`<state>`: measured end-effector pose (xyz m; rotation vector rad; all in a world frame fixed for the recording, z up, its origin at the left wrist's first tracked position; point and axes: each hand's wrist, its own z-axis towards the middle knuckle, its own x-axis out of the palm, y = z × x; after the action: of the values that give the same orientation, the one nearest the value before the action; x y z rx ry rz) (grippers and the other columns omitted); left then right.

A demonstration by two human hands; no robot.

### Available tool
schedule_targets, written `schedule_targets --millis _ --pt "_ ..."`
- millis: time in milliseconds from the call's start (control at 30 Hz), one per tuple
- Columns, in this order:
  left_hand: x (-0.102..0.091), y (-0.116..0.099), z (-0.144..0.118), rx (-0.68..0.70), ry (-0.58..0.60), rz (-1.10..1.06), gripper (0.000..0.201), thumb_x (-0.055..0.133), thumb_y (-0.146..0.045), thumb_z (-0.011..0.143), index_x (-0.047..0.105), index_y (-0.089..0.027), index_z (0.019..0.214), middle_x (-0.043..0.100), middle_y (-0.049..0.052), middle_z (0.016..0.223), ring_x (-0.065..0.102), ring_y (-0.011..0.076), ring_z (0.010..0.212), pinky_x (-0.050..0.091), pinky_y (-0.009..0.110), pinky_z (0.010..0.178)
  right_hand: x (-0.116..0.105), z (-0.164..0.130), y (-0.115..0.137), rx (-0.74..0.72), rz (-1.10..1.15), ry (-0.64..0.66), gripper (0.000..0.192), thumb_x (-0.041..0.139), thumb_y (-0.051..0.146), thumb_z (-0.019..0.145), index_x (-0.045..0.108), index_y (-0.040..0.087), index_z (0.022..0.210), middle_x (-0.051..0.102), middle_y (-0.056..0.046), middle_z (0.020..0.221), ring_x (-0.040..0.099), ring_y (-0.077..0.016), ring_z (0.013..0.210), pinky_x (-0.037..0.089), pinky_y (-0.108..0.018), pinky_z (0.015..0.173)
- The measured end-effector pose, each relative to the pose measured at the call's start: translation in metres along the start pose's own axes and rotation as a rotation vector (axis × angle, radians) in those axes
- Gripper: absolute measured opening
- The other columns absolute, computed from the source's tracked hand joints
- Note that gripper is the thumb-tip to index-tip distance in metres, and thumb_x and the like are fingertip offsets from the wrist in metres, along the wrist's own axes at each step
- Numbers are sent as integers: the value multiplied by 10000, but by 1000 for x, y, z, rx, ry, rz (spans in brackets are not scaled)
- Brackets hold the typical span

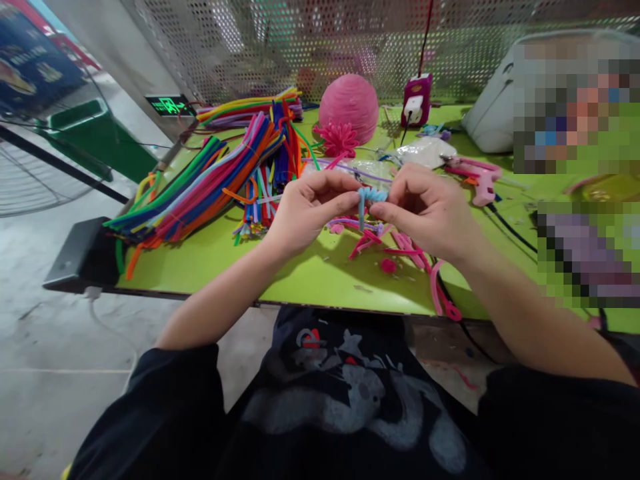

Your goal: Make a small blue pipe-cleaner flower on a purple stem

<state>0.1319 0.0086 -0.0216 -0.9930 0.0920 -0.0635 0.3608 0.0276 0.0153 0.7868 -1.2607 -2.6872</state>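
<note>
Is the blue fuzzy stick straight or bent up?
Bent up. The blue fuzzy stick shows tight loops between the left hand and right hand, one end hanging down.

Light-blue pipe cleaner (367,197), coiled, tail hanging down.

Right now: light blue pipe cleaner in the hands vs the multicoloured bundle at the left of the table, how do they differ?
The light blue pipe cleaner is a single piece, bent into short loops; the multicoloured bundle is many pieces lying long and mostly straight. The pipe cleaner is pinched between the left hand and right hand, above the green table; the bundle rests on the table, untouched. One is a single colour, the other many. Both look like the same fuzzy stems.
</note>
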Motion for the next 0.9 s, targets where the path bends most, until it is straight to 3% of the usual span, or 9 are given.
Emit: schedule_targets --millis 200,400,500,600,700,900 --pt "3 -9 1 2 52 -82 158 926 -383 893 872 -257 971 858 -28 842 814 105 679 701 198 657 -4 -1 1 -21 -21 31 474 925 532 899 617 220 719 567 -2 756 469 -142 660 330 -348 602" --pt "7 -17 0 30 31 4 186 934 -420 878 905 -255 959 866 -7 825 809 111 671 670 188 620 -9 1 1 -49 -70 45 505 914 588 890 583 228 766 569 -11 806 488 -157 713 352 -342 610" --pt "9 -19 -2 102 25 63 84 911 -299 909 908 -266 985 873 -5 849 809 102 699 651 179 630 -7 1 2 49 20 -17 461 848 631 938 599 244 903 613 -31 948 569 -173 816 416 -321 635" --pt "10 -19 -3 263 28 183 78 886 -232 922 897 -267 991 878 6 899 813 106 767 639 193 664 -4 1 2 185 222 102 459 809 680 957 649 252 1007 645 -6 884 586 -153 725 451 -301 602" --pt "8 -19 -3 434 13 376 24 851 -268 953 871 -255 953 855 13 883 789 112 780 605 217 653 0 0 4 288 363 228 446 870 643 923 696 234 954 653 16 729 574 -136 618 456 -291 555" --pt "5 -17 -3 519 10 565 154 799 -358 1006 805 -227 925 819 17 864 736 106 744 530 226 603 4 1 8 357 377 162 409 967 574 832 806 204 901 724 -10 741 608 -139 631 478 -290 568"
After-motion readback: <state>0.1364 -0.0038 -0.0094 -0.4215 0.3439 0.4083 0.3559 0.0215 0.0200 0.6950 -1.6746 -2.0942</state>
